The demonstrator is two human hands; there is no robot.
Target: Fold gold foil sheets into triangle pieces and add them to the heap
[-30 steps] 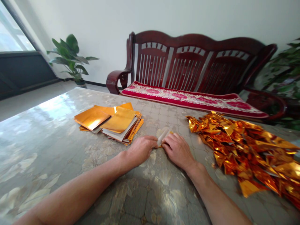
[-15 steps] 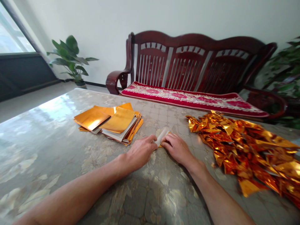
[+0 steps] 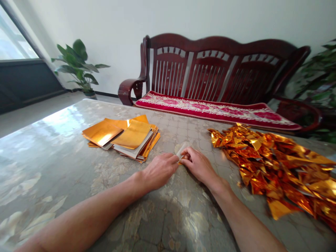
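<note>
Between my hands, at the middle of the table, is a sheet of gold foil paper, its whitish back showing and its edge partly rolled or folded. My left hand has its fingers closed on the near left side of the sheet. From the right, my right hand pinches the sheet between thumb and fingers. A sliver of gold shows under the fingertips; most of the sheet is hidden by both hands. Left of them lies a loose stack of flat gold foil sheets. To the right spreads a heap of folded gold foil pieces.
The table has a glossy, flower-patterned cover. Behind its far edge stands a dark wooden bench with a red floral seat cover. A potted plant is at the back left, and more leaves are at the right.
My left hand has shifted slightly right, closer to my right hand, covering more of the sheet. My right fingers have curled in a little. The stack and the heap lie as before.
</note>
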